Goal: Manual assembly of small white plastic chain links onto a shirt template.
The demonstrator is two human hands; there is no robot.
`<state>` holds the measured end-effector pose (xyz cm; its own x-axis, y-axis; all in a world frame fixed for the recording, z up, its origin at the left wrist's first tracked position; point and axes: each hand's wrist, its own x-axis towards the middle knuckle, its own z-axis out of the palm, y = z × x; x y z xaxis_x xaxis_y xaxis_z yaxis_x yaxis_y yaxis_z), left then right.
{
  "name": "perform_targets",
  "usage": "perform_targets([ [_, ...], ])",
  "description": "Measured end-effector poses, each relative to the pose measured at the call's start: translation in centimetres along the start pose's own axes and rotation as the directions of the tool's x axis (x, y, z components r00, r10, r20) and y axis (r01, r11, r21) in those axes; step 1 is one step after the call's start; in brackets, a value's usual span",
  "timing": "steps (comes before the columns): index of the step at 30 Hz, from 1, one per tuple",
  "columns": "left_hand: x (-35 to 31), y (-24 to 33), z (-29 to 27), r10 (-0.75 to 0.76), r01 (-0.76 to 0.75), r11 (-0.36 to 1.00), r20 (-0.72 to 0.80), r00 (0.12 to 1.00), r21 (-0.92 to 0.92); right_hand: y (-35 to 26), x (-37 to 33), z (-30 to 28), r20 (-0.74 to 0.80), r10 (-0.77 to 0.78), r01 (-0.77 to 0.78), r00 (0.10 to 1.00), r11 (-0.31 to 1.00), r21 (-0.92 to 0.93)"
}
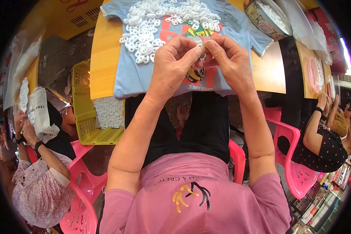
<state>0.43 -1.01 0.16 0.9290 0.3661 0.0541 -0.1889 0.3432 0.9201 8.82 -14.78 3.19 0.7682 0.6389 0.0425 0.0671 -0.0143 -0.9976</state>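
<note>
My left hand and my right hand meet above the near part of the table, thumbs and forefingers pinched together. Between the fingertips is a small whitish piece, mostly covered, so its exact kind is unclear. Both hands are closed. Beneath them lies a light blue printed T-shirt, spread over the tabletop. A heap of white oval plastic pieces with two holes covers its far left and far middle. Right of that heap is a small pile of fine grey metal bits.
A patterned tub of white pieces stands at the table's far right. Left of my legs is a yellow crate with a bag of white pieces. Co-workers sit on both sides, near pink chairs.
</note>
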Motion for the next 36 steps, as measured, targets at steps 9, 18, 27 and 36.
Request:
perform_targets([
  [9, 0.1, 0.0, -0.2, 0.010, -0.010, 1.000, 0.038, 0.999, -0.002, -1.3, 0.5, -2.0, 0.171, -0.271, 0.320, 0.947, 0.792, -0.519],
  [18, 0.2, 0.0, -0.1, 0.001, -0.002, 0.999, 0.019, 1.000, 0.047, -0.5, 1.3, -1.9, 0.278, -0.549, 0.591, 0.788, 0.550, -0.589],
  [27, -0.1, 0.2, 0.1, -0.031, 0.031, 0.999, 0.013, 0.999, 0.042, 0.5, 1.2, -0.9, 0.179, -0.609, 0.580, 0.773, 0.563, -0.588],
  [36, -0.1, -0.1, 0.0, -0.019, 0.019, 1.000, -0.015, 1.000, -0.003, 0.7, 1.2, 0.5, 0.124, -0.644, 0.572, 0.755, 0.553, -0.606],
])
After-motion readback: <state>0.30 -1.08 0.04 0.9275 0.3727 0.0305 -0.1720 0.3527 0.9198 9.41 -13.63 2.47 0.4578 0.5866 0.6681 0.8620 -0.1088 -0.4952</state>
